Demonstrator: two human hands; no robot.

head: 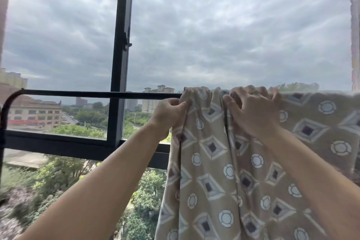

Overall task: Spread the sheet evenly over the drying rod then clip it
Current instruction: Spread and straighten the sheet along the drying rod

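A tan sheet [210, 171] printed with diamonds and white circles hangs over a black drying rod [101, 94] and covers its right half. The fabric is bunched in folds at the sheet's left edge and lies flatter toward the right. My left hand [169, 115] pinches that bunched left edge just below the rod. My right hand [253, 111] grips the gathered folds at the top of the rod, a ring on one finger. The rod's left part is bare and bends down at the far left. No clip is in view.
Behind the rod stands a dark window frame [121, 45], with an open pane on the right. Far below outside are trees and buildings. A wall edge [355, 29] rises at the right border.
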